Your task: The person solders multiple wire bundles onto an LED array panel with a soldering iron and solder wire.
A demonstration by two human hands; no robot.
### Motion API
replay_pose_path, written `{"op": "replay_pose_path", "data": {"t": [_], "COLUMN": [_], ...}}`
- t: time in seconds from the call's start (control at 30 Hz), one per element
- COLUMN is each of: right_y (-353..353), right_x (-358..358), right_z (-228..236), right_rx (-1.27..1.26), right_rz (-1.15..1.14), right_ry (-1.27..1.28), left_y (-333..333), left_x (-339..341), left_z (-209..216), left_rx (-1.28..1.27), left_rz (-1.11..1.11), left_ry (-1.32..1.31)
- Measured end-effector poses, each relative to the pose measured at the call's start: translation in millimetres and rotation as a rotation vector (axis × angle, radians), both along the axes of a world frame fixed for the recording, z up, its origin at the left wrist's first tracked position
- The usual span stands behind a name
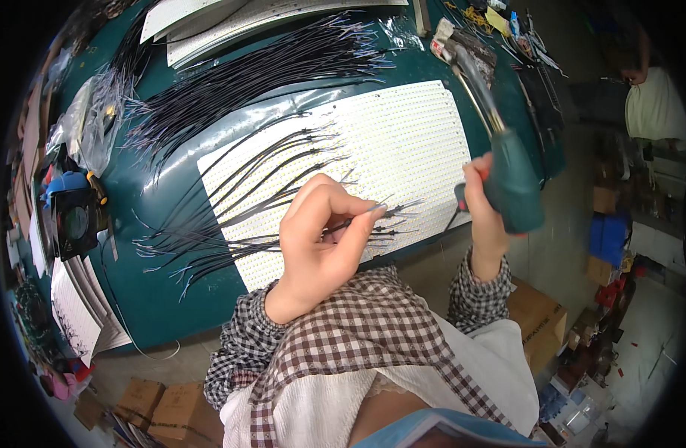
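Observation:
My left hand (318,243) is over the lower middle of the white LED panel (410,142), thumb and forefinger pinched on the thin end of a black cable (365,216). More black cables (250,198) with split, stripped ends lie in a row across the panel's left part, some under this hand. At the panel's right edge, my right hand (486,216) is wrapped round the green handle of a soldering gun (513,183). Its metal barrel points up and away, toward a whitish, stained block (470,52). The gun is slightly blurred.
A thick bundle of black cables (261,78) lies beyond the panel on the green table (160,299). Stacked white panels (283,26) are at the back. A small black fan (74,209) and plastic bag (93,123) are at left. Cardboard boxes (533,313) stand below the table's edge.

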State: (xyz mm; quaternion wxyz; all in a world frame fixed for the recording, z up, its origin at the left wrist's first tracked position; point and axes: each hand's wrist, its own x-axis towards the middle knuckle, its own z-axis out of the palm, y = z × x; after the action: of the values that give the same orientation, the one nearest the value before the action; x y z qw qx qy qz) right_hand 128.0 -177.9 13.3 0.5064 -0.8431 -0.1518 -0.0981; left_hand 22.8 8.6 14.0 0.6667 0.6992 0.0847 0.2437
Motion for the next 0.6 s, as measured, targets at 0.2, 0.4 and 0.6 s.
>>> {"op": "replay_pose_path", "data": {"t": [0.2,0.4,0.6], "right_y": [-8,-17,-15], "right_x": [-33,-58,-75], "right_z": [6,10,6], "right_rx": [0.085,0.308,0.523], "right_rz": [0.194,0.307,0.308], "right_ry": [0.117,0.349,0.436], "left_y": [0,0,4], "left_x": [3,5,7], "left_z": [0,0,3], "left_rx": [0.105,0.049,-0.103], "left_rz": [0.061,0.1,0.121], "left_ry": [-0.125,-0.12,-0.127]}}
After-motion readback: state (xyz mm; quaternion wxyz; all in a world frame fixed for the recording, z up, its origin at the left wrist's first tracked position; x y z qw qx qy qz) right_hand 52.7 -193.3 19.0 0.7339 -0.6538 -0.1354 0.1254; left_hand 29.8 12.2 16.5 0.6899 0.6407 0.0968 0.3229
